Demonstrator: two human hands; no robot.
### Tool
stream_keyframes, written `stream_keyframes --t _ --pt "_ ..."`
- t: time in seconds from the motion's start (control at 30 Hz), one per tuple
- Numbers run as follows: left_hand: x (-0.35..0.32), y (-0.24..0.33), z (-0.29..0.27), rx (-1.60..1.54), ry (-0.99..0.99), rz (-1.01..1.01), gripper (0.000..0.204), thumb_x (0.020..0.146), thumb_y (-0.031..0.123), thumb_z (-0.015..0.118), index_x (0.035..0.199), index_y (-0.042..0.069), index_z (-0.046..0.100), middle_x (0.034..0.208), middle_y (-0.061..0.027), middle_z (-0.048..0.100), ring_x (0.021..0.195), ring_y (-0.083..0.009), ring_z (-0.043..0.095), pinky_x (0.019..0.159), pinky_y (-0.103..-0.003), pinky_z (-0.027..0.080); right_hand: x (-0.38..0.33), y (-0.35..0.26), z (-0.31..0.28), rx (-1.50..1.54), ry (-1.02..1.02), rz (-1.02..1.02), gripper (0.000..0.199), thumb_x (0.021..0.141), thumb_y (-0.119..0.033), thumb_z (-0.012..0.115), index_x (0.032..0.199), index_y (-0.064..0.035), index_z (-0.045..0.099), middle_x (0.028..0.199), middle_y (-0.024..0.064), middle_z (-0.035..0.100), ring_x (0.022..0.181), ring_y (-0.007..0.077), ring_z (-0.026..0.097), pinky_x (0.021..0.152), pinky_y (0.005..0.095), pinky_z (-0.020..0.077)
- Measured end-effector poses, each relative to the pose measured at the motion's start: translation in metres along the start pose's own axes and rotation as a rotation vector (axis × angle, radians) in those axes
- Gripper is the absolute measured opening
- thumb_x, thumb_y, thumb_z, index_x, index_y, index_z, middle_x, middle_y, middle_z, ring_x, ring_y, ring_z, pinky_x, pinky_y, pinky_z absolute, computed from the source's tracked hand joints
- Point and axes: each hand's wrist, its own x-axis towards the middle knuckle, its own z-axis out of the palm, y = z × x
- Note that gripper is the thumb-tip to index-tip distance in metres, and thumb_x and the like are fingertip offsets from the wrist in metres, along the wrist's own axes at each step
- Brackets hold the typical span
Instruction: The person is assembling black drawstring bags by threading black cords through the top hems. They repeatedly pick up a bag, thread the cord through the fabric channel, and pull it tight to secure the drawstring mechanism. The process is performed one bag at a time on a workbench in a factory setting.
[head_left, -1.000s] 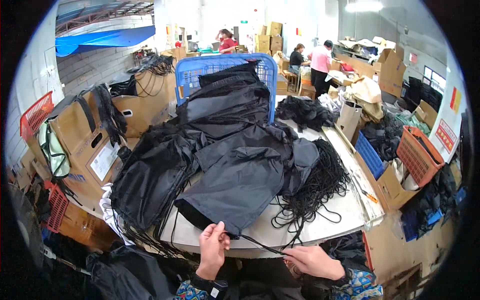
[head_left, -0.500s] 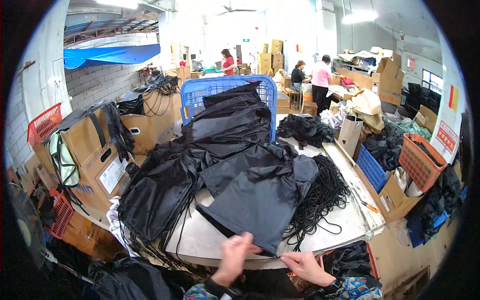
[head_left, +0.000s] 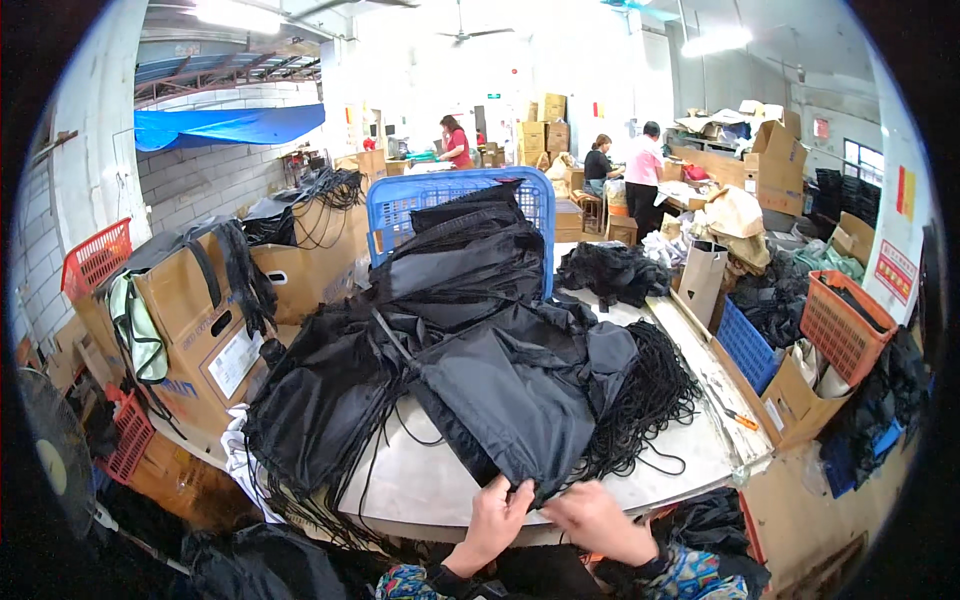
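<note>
- So the main thing is a flat, shiny black fabric pouch [head_left: 520, 400], lying across the front of the white tabletop [head_left: 425, 470], with its near corner at the table's front edge.
- The left hand [head_left: 497, 520] has that near edge pinched between thumb and fingers. If the pinch is shallow, I'd guess slick cloth like this could slide right out.
- The right hand [head_left: 595, 520] is just beside it at the corner, fingers curled and blurred. Can't tell if it's got cloth, a cord or nothing (motion blur, ugh). A hard tug from that side could bunch the edge or pull it off the left thumb.
- Right next to the pouch there's a tangled heap of thin black cords [head_left: 655, 400]. Loose loops could snag and drag along if the pouch gets yanked.
- On the left, a slumped pile of black fabric pieces [head_left: 320, 385] has strings hanging past the table edge; a sleeve could catch those.
- Behind, more black cloth leans on an upright blue plastic basket [head_left: 385, 210]. Pulling from underneath could bring the stack sliding forward, imo.
- Far right: an orange-handled tool [head_left: 742, 421] near the table edge, easily knocked by a wide elbow.
</note>
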Motion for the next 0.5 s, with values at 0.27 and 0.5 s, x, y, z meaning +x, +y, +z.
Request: stream_keyframes --t 0.27,0.5 --pt "-0.012 -0.017 0.011 0.871 -0.452 0.364 0.025 0.081 0.01 0.05 0.106 0.009 0.051 0.062 -0.0148 0.059 0.05 -0.0337 0.06 0.044 -0.044 0.049 0.06 -0.022 -0.105 0.518 0.652 0.207 0.041 0.097 -0.019 0.039 0.13 0.0059 0.037 0.114 0.0164 0.057 0.105 0.022 0.054 0.096 0.0345 0.037" --pt "0.014 -0.046 -0.046 1.387 -0.584 0.46 0.008 0.075 0.01 0.055 0.077 0.012 0.062 0.068 -0.0073 0.06 0.065 -0.0213 0.062 0.058 -0.03 0.048 -0.03 0.026 -0.121 0.961 1.326 0.492 0.03 0.098 -0.032 0.042 0.089 -0.006 0.053 0.052 -0.0028 0.045 0.043 0.0067 0.04 0.048 0.023 0.0425"
